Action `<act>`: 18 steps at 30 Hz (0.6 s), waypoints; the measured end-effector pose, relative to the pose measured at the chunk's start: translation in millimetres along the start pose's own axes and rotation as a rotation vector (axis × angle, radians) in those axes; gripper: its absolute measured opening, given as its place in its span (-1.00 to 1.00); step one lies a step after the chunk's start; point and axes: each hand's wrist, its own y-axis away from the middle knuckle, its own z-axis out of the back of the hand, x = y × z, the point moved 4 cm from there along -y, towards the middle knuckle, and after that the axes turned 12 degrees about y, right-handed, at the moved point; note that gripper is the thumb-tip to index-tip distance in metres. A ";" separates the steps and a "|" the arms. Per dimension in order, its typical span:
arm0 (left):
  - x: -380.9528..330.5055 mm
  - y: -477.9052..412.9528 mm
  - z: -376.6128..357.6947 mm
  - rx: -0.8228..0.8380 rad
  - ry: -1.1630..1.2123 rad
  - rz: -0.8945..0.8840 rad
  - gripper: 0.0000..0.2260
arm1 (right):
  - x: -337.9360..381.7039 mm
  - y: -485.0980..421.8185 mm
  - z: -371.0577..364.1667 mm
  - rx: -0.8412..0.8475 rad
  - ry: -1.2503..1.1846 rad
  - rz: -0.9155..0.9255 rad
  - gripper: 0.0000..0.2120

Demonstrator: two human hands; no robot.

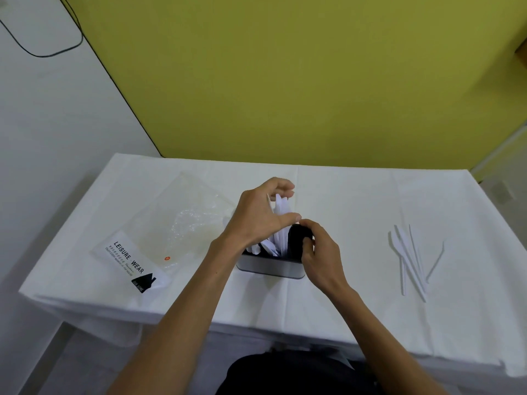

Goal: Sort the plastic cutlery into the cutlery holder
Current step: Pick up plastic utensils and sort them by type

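My left hand [258, 216] pinches white cutlery [281, 220] standing in the holder [271, 266], my right hand [316, 252] curled on its rim just beside.

I sit at a table [342, 195] that stands against a wall [285, 81]. The holder [271, 266] is at the middle of the table, straight ahead of me, with cutlery [281, 223] standing in it. My left hand [256, 218] is over the holder's left side, around the cutlery; my right hand [319, 252] is at its right edge. A bag [171, 223] lies flat to the left. A loose pile of knives [410, 258] lies well apart on the right.
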 end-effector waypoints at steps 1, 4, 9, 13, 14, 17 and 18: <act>-1.1 0.3 -1.2 -0.021 0.034 -0.023 -0.54 | -0.1 -0.3 -0.3 0.002 0.005 -0.002 -0.61; -6.4 2.3 0.1 -0.086 0.082 -0.103 -0.56 | -0.6 -2.3 -2.6 0.014 0.026 -0.004 -0.61; -14.4 7.4 12.4 -0.131 0.001 -0.188 -0.79 | -2.5 -4.8 -4.5 0.034 0.024 -0.004 -0.60; 3.5 10.2 4.7 0.116 -0.331 -0.046 -0.59 | -2.5 -5.4 -5.2 0.028 0.029 0.000 -0.61; 7.4 12.7 -0.4 0.187 -0.398 -0.009 -0.56 | -2.8 -5.6 -5.3 0.028 0.031 0.001 -0.61; 12.4 15.0 -3.6 0.205 -0.411 0.000 -0.54 | -2.8 -6.5 -5.5 0.037 0.026 0.002 -0.61; 10.4 14.4 -0.1 0.141 -0.339 -0.024 -0.53 | -2.5 -6.6 -5.6 0.038 0.025 0.004 -0.61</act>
